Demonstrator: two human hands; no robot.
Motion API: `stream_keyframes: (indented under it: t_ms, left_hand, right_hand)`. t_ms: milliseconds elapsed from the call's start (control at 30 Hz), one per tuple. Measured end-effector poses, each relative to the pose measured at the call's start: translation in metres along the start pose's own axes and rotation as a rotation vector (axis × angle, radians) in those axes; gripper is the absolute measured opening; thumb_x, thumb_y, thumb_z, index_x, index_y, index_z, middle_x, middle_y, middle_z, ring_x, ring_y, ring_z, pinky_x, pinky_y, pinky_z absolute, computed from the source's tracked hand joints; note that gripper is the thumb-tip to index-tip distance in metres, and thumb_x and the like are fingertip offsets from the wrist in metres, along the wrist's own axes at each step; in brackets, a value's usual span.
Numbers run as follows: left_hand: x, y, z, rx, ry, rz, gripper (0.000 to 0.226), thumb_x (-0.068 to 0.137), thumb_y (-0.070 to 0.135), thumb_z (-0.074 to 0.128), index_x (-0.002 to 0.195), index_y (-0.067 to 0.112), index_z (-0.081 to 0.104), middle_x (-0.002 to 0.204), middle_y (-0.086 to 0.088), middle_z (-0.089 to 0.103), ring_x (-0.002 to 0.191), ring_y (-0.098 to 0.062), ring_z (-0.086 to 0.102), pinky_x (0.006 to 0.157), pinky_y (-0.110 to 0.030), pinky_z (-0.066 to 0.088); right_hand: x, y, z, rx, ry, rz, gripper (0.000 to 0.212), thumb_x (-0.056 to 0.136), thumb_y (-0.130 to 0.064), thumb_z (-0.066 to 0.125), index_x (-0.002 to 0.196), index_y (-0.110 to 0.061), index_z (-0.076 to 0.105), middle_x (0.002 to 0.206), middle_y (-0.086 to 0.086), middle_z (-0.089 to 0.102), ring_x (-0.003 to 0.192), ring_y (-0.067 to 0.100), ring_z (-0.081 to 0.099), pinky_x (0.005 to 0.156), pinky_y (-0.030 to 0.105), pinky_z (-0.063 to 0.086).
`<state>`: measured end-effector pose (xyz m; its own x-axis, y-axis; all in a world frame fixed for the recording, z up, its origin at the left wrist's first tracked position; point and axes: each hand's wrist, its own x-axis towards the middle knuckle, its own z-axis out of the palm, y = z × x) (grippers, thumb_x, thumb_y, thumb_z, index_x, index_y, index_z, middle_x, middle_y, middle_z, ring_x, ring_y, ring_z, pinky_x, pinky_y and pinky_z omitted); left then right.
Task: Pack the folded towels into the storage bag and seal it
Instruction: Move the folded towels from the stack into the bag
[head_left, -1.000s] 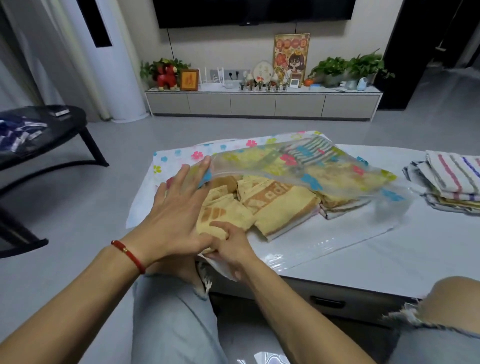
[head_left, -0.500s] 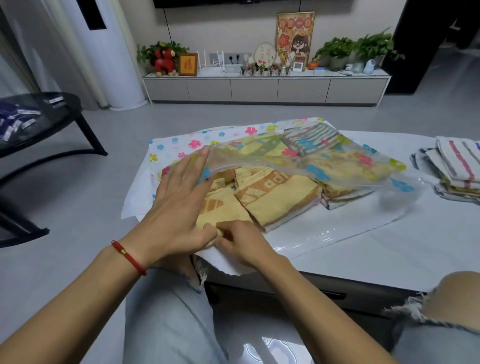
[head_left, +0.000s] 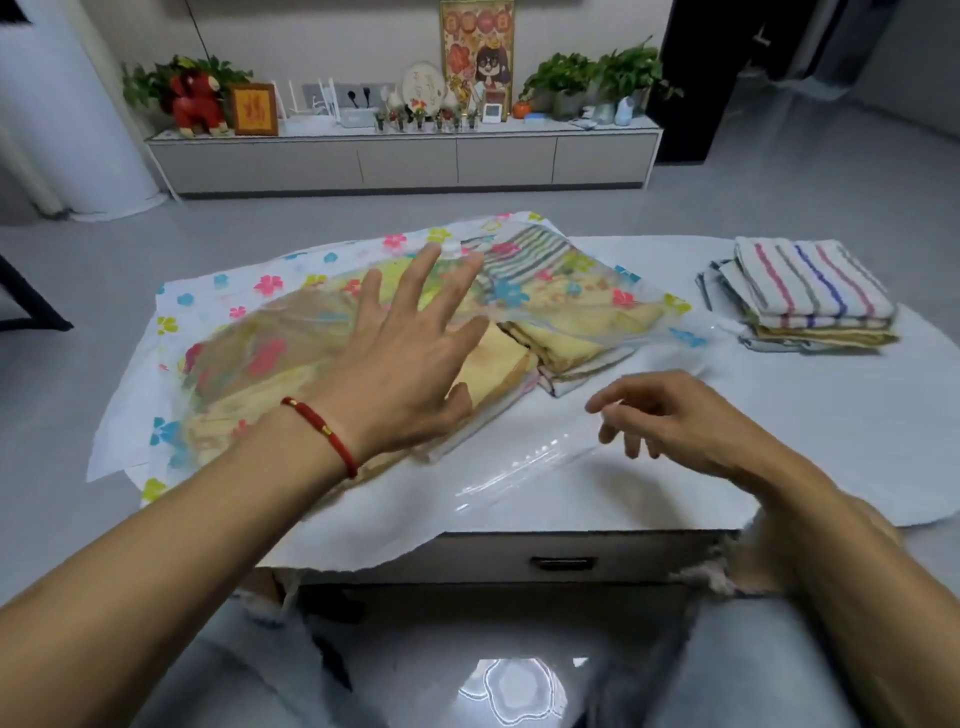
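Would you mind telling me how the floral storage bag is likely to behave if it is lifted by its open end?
The storage bag looks like thin glossy film, so it would probably flop and crease. Its clear flap shines on the table, suggesting a slippery grip. The towels inside may slide toward the mouth, which looks unsealed.

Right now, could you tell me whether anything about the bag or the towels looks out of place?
Yes. The storage bag gapes open on its near side, and the yellow towel pokes out of the mouth onto the table. A stack of striped towels sits unpacked to the right.
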<state>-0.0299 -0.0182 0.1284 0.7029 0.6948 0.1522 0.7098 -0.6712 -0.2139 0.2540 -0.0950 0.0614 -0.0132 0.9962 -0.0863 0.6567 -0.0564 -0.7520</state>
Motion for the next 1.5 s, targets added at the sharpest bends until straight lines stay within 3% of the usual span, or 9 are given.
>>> stream_keyframes:
  t_ms: [233, 433, 667, 800, 867, 933, 1067, 1300, 1500]
  left_hand:
    - [0.067, 0.025, -0.002, 0.079, -0.213, 0.095, 0.062, 0.082, 0.063, 0.025, 0.132, 0.039, 0.053, 0.163, 0.004, 0.02, 0.149, -0.04, 0.002, 0.111, -0.072, 0.014]
    - [0.099, 0.029, 0.006, 0.062, -0.295, 0.129, 0.064, 0.081, 0.065, 0.029, 0.138, 0.042, 0.047, 0.162, 0.019, 0.012, 0.151, -0.034, 0.0, 0.113, -0.069, 0.015]
    - [0.122, 0.013, 0.022, -0.194, 0.078, 0.209, 0.076, 0.077, 0.056, 0.04, 0.138, 0.012, 0.052, 0.159, 0.01, 0.023, 0.144, -0.023, 0.024, 0.121, -0.033, 0.014]
    - [0.127, 0.01, 0.025, -0.214, 0.158, 0.202, 0.076, 0.08, 0.051, 0.044, 0.146, 0.013, 0.042, 0.16, 0.008, 0.025, 0.141, -0.023, 0.028, 0.116, -0.02, 0.007]
    - [0.124, 0.009, 0.026, -0.213, 0.146, 0.187, 0.077, 0.08, 0.053, 0.042, 0.148, 0.017, 0.038, 0.161, 0.012, 0.019, 0.143, -0.026, 0.026, 0.119, -0.03, 0.013]
    - [0.119, 0.01, 0.025, -0.211, 0.109, 0.149, 0.079, 0.079, 0.055, 0.04, 0.15, 0.021, 0.037, 0.163, 0.014, 0.015, 0.146, -0.032, 0.025, 0.118, -0.049, 0.025]
    - [0.103, 0.016, 0.017, -0.145, 0.031, 0.08, 0.077, 0.077, 0.06, 0.033, 0.146, 0.028, 0.042, 0.164, 0.011, 0.012, 0.147, -0.035, 0.021, 0.108, -0.062, 0.034]
    - [0.039, -0.003, 0.007, -0.339, 0.018, -0.149, 0.077, 0.071, 0.071, 0.038, 0.144, 0.047, 0.036, 0.164, 0.004, 0.014, 0.147, -0.036, 0.02, 0.111, -0.064, 0.025]
    - [-0.02, -0.027, 0.013, -0.416, -0.017, -0.313, 0.075, 0.079, 0.059, 0.061, 0.147, 0.038, 0.037, 0.165, 0.0, 0.009, 0.15, -0.032, 0.015, 0.115, -0.062, 0.021]
  right_hand:
    - [0.019, 0.103, -0.105, -0.076, 0.644, 0.28, 0.024, 0.094, -0.01, 0.059, 0.107, -0.016, 0.079, 0.11, 0.009, 0.079, 0.09, 0.024, 0.07, 0.079, 0.029, 0.049]
    - [0.083, 0.178, -0.174, -0.373, 0.678, 0.515, 0.038, 0.103, -0.024, 0.052, 0.138, -0.016, 0.065, 0.153, 0.019, 0.048, 0.143, 0.038, 0.04, 0.12, 0.045, 0.031]
    - [0.135, 0.206, -0.199, -0.307, 0.716, 0.89, 0.048, 0.106, -0.034, 0.038, 0.152, -0.02, 0.037, 0.158, 0.025, 0.034, 0.145, 0.043, 0.028, 0.118, 0.055, 0.023]
    - [0.138, 0.208, -0.217, -0.419, 0.681, 0.893, 0.043, 0.093, -0.02, 0.061, 0.135, -0.02, 0.051, 0.149, 0.028, 0.044, 0.148, 0.047, 0.026, 0.121, 0.06, 0.01]
    - [0.135, 0.21, -0.232, -0.371, 0.66, 0.801, 0.039, 0.085, -0.009, 0.066, 0.119, -0.024, 0.058, 0.138, 0.024, 0.057, 0.135, 0.045, 0.048, 0.117, 0.059, 0.028]
    - [0.126, 0.204, -0.242, -0.136, 0.609, 0.71, 0.043, 0.083, -0.001, 0.073, 0.116, -0.026, 0.06, 0.123, 0.022, 0.068, 0.099, 0.04, 0.072, 0.088, 0.05, 0.06]
    - [0.093, 0.182, -0.243, 0.355, 0.392, 0.675, 0.053, 0.09, 0.001, 0.069, 0.13, -0.033, 0.063, 0.13, 0.008, 0.065, 0.089, 0.023, 0.073, 0.054, 0.032, 0.064]
    - [0.005, 0.108, -0.19, 0.842, 0.278, 0.407, 0.034, 0.097, -0.022, 0.064, 0.13, -0.016, 0.07, 0.114, 0.01, 0.078, 0.081, 0.023, 0.076, 0.063, 0.034, 0.066]
    - [-0.055, 0.024, -0.112, 0.969, 0.023, 0.266, 0.035, 0.089, -0.007, 0.064, 0.119, -0.017, 0.078, 0.13, 0.012, 0.073, 0.111, 0.027, 0.075, 0.076, 0.033, 0.064]
